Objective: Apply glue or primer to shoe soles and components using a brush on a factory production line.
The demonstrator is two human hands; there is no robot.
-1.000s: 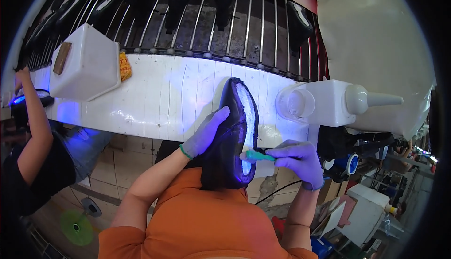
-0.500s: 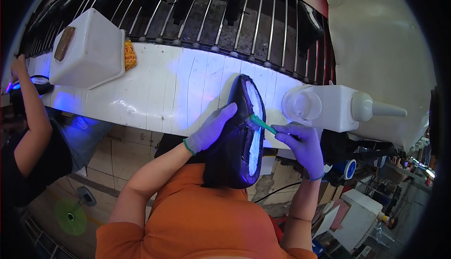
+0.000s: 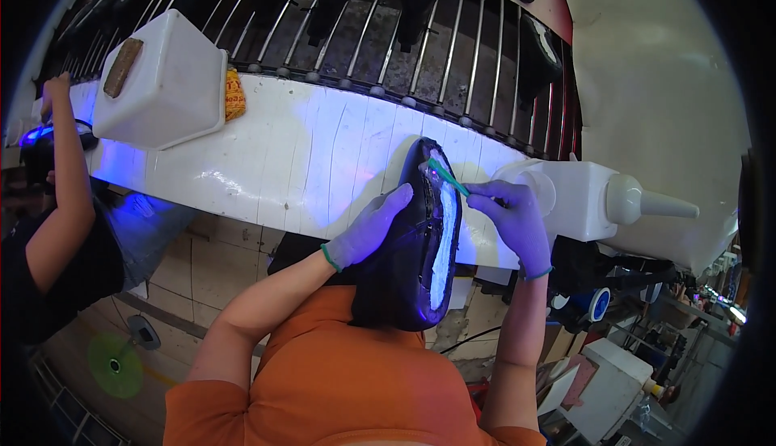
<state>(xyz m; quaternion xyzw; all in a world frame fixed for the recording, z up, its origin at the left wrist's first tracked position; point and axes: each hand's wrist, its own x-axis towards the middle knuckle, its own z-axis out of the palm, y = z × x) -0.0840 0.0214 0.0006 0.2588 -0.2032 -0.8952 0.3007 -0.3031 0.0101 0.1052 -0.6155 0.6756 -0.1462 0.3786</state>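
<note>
A black boot upper [image 3: 396, 264] lies bottom side toward the right, its toe resting on the white bench and its wide end against my orange shirt. A pale strip [image 3: 444, 244] runs along its underside and glows blue-white. My gloved left hand [image 3: 368, 226] grips the boot's left side, thumb on top. In my gloved right hand [image 3: 509, 211], the fingers pinch the green handle of a small brush [image 3: 449, 177]. The brush's bristles touch the edge of the underside near the toe.
To the right lies a white squeeze bottle [image 3: 578, 199] with a nozzle. A white box [image 3: 162, 82] with a brown block and a yellow packet [image 3: 234, 94] stand at the left. Beyond the bench, a roller conveyor [image 3: 380, 50] carries several black boots. Another person's arm [image 3: 69, 171] works at far left.
My right hand has moved the brush up along the boot's edge, from mid-length toward the toe. My left hand keeps its hold on the boot. The view has shifted slightly.
</note>
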